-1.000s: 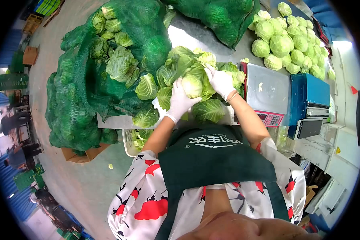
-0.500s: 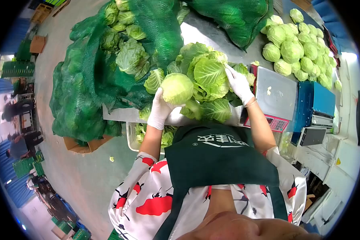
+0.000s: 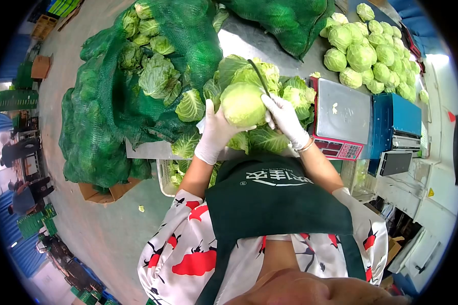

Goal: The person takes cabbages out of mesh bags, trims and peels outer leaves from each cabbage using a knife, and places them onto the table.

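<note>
My left hand (image 3: 216, 131), in a white glove, holds a pale green cabbage (image 3: 243, 104) from its left and lower side. Close to the cabbage's right side, my right hand (image 3: 286, 119), also gloved, grips a knife (image 3: 258, 76) whose dark, narrow blade points up and away over the cabbage. Its handle is hidden in the fingers. Loose outer leaves (image 3: 267, 140) lie beneath and beside both hands. More leafy cabbage (image 3: 296, 96) sits to the right, next to the scale.
Green mesh sacks (image 3: 94, 122) of cabbages stand at the left, another sack (image 3: 285, 23) at the back. A scale (image 3: 343, 109) and a blue machine (image 3: 396, 119) are on the right, below piled cabbages (image 3: 360, 57). A white crate (image 3: 165, 178) is under the table edge. People are far left.
The cabbage has come away from its large outer leaves and is turned in my left hand. My right hand has left the leaves, and the knife blade now shows beside the cabbage.
</note>
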Demonstrator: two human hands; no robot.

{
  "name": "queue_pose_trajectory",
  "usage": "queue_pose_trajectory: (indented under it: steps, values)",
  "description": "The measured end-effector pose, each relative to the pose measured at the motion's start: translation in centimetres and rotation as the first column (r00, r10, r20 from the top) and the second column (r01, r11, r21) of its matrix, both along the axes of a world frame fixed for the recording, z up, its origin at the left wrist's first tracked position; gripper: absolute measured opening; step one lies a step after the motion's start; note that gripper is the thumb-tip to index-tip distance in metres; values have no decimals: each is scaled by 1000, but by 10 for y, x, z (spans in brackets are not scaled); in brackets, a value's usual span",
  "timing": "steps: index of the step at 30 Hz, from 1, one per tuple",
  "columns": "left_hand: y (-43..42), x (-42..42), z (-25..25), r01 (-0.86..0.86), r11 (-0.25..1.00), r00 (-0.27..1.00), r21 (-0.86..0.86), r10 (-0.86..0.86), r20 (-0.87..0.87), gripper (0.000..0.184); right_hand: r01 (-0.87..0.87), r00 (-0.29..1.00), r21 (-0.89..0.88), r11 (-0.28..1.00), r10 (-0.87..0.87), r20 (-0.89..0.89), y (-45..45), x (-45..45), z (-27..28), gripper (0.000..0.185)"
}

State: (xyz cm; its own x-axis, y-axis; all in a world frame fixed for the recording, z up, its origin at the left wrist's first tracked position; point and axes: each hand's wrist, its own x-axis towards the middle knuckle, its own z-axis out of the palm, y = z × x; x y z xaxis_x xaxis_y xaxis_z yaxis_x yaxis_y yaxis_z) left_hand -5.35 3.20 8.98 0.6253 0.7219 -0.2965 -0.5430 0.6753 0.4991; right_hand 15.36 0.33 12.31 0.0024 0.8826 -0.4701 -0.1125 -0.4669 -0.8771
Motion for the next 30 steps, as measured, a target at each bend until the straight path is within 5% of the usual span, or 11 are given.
queue_pose_trajectory:
  steps: [5,8,9,12,15,18,21,24,25,28,30]
  values:
    - [-1,3,8,51,998,999,-40,-51,2,105,57,994,-96,994,-65,-83,0,15,-7,46]
    - [2,0,4,199,976,979,-84,-201,-18,100,-104,970,237,966,47,237,-11,9,6,52]
    - [2,-2,2,271,958,962,-97,-273,-11,99,-234,882,284,930,80,465,-15,8,19,58]
    - [0,-7,-19,302,949,902,-95,-252,351,95,-387,756,512,767,-53,652,-16,3,25,55]
    - [-9,-6,-27,100,995,988,2,-99,116,87,-182,957,379,907,74,282,-13,9,20,46]
    - [-6,-1,-29,-86,986,995,140,93,-46,81,-18,994,185,983,-3,112,-11,15,5,38]
    - [5,8,-35,-130,912,896,390,276,-348,89,27,983,100,995,-44,179,-10,16,-14,44]
    - [10,16,-53,190,681,491,708,558,-669,104,-24,969,63,998,8,246,-15,14,-27,53]
    - [10,20,-58,301,646,370,701,598,-711,114,-93,929,94,991,52,367,-17,12,-32,53]
    - [7,38,-69,373,624,272,686,634,-724,112,-297,694,225,928,48,718,-18,3,-58,57]
    - [9,46,-75,371,672,245,641,595,-765,111,-387,490,138,912,77,868,-17,-5,-61,58]
